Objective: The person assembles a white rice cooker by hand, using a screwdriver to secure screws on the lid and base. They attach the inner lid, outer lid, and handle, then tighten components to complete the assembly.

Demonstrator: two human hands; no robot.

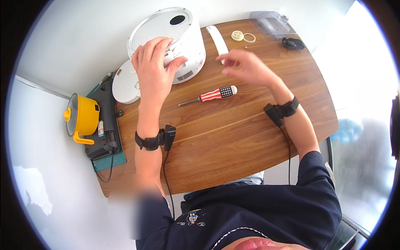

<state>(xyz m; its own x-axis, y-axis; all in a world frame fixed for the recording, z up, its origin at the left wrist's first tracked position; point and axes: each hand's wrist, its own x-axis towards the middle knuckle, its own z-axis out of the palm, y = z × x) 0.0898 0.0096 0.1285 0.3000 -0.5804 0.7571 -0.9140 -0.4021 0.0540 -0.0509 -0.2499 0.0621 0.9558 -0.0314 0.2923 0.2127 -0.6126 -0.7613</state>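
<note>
A white round appliance like a rice cooker (193, 50) stands at the back left, with a grey top face that has a dark oval hole. My left hand (156, 68) is at its front, fingers bent over the upper edge and thumb on the front wall. Part of that wall is hidden behind the hand. To the right, my right hand (248, 66) hovers over the table, blurred, with its fingers curled. Its fingertips are by the lower end of a curved white strip (216, 36). A screwdriver (214, 94) with a red, white and black handle lies below both hands.
Left of the appliance sits a round white lid (125, 89). A yellow pot (86, 114) rests on a black device (109, 135) at the left. Far right hold a cream wheel (237, 36), a ring (249, 38), a clear plastic case (273, 24) and a black object (293, 43).
</note>
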